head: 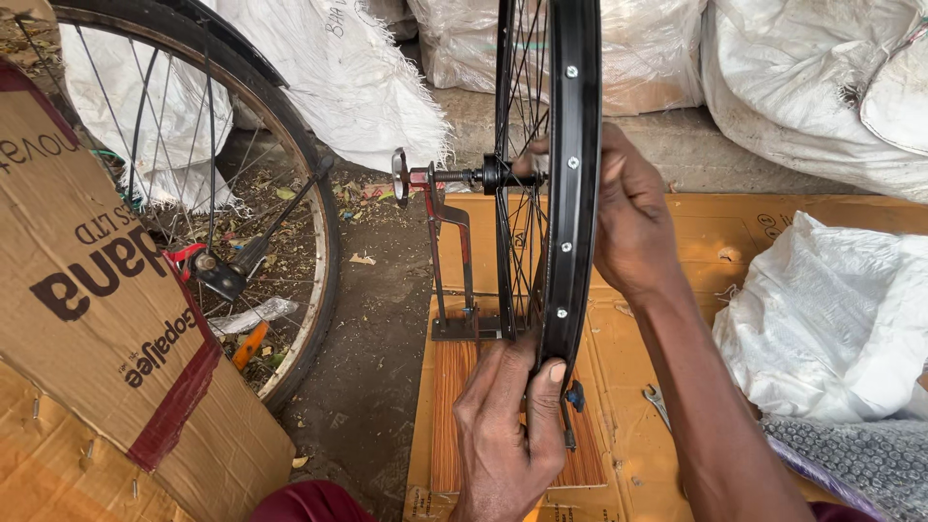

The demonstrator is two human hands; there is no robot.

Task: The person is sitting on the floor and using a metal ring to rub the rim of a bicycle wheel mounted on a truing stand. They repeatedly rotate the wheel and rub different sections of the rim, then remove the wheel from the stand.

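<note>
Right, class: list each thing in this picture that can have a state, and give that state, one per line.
Black rim: upright, mounted in stand.
Truing stand: upright on wooden board.
Left hand: gripping rim's lower edge.
Right hand: reaching in near the hub.
Bicycle wheel: upright, tyre fitted.
Spanner: lying on cardboard.

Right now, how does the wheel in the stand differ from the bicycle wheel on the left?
The bare black rim carries no tyre; the bicycle wheel wears one. The rim stands edge-on in a truing stand on cardboard, held by the left hand and right hand; the bicycle wheel rests on dirt, untouched and seen more side-on. Both have thin wire spokes.
</note>
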